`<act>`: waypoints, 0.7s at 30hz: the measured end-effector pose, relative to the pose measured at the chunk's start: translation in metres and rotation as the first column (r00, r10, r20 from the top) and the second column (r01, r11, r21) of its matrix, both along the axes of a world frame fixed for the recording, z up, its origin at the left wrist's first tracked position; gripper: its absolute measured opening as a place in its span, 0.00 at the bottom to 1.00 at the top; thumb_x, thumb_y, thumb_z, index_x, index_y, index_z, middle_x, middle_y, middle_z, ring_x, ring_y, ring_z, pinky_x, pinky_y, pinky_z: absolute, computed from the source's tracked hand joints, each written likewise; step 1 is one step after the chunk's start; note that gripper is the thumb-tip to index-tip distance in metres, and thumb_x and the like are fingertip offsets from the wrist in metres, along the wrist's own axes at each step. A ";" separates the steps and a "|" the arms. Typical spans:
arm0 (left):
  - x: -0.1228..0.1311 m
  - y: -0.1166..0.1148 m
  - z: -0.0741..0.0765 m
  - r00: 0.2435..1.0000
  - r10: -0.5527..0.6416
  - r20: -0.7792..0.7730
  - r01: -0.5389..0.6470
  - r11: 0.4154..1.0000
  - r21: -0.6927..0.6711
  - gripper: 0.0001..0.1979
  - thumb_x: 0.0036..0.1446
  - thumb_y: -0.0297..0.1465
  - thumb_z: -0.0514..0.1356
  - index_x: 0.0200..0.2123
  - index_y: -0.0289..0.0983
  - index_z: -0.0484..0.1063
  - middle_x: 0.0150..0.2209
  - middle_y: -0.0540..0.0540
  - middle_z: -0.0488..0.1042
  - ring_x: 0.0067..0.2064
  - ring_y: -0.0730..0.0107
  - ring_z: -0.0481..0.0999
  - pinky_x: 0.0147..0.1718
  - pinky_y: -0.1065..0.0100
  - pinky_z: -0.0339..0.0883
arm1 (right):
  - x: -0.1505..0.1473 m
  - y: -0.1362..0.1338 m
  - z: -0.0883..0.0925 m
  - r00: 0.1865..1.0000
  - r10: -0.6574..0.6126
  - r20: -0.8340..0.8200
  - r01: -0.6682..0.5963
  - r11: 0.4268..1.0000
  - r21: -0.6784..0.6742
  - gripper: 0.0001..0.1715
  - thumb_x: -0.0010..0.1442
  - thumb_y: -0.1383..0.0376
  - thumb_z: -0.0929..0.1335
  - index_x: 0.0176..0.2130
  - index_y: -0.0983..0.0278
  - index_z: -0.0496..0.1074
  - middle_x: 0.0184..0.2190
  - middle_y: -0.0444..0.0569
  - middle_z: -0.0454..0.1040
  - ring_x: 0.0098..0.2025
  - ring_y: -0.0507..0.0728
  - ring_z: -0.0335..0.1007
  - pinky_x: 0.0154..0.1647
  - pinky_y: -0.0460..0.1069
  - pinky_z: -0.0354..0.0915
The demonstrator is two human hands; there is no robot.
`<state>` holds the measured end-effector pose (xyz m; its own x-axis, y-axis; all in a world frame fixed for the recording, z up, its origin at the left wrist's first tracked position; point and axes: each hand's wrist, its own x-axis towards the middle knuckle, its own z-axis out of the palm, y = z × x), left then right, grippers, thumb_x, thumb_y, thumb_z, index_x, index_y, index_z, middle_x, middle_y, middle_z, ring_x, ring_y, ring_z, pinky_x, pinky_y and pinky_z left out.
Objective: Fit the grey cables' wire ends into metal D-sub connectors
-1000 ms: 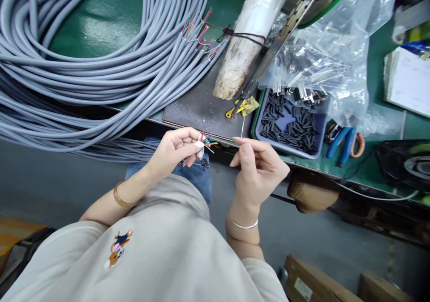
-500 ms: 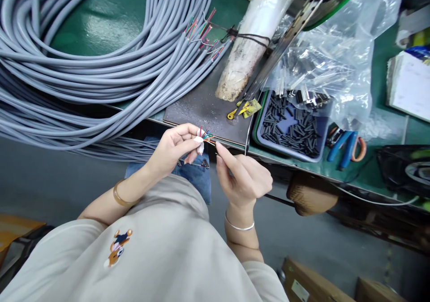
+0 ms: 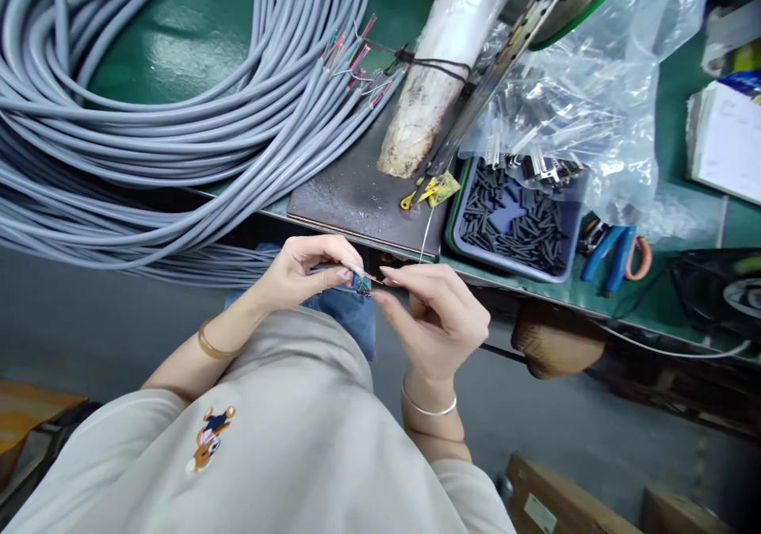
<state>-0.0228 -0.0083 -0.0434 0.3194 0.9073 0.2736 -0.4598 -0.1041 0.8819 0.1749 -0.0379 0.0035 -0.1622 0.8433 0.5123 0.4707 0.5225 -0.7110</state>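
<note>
My left hand [image 3: 315,274] is closed, pinching the end of a multi-core cable between thumb and fingers. Its thin coloured wires [image 3: 360,282], green, blue and orange among them, fan out past the fingertips toward the right. One orange wire sticks out further than the others. Close to these wire tips is my right hand [image 3: 437,304], its thumb and forefinger apart with a gap between them and nothing visible in the gap. Most of the held cable is hidden by the left hand.
Grey cables [image 3: 196,154] with stripped ends lie coiled at left. A plastic-wrapped roll [image 3: 425,98] rests beside a dark board [image 3: 338,201]. Right of it are a tray [image 3: 554,268] of black tubes, a clear bag [image 3: 624,106] and blue-handled pliers [image 3: 619,261]. A thin pale wire [image 3: 426,237] crosses the board's edge.
My left hand has turned the wires, which now point more downward and right. My right thumb and forefinger have spread apart and the hand has shifted slightly.
</note>
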 end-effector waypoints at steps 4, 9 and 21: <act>-0.001 -0.001 -0.002 1.000 0.000 -0.025 0.000 1.000 0.013 0.04 0.61 0.30 0.69 0.38 0.37 0.84 0.34 0.42 0.83 0.36 0.70 0.82 0.35 0.74 0.75 | -0.003 0.000 -0.001 0.999 0.028 0.028 -0.027 0.999 -0.022 0.16 0.60 0.70 0.77 0.48 0.57 0.80 0.38 0.45 0.82 0.32 0.51 0.78 0.29 0.45 0.73; 0.000 -0.003 0.000 0.998 0.009 -0.060 -0.011 1.000 -0.018 0.05 0.60 0.33 0.69 0.37 0.37 0.83 0.34 0.42 0.83 0.36 0.71 0.82 0.35 0.74 0.75 | -0.005 -0.001 0.001 0.995 0.023 0.095 -0.025 0.999 0.027 0.11 0.60 0.71 0.76 0.43 0.58 0.79 0.35 0.43 0.82 0.32 0.50 0.78 0.29 0.43 0.73; 0.006 -0.007 0.005 0.987 0.037 -0.158 -0.052 0.994 -0.098 0.09 0.60 0.36 0.69 0.36 0.35 0.81 0.33 0.42 0.82 0.33 0.72 0.81 0.32 0.74 0.75 | -0.005 0.001 -0.001 0.997 -0.008 0.075 0.006 1.000 0.026 0.11 0.61 0.71 0.76 0.43 0.57 0.79 0.34 0.44 0.82 0.31 0.51 0.78 0.25 0.44 0.69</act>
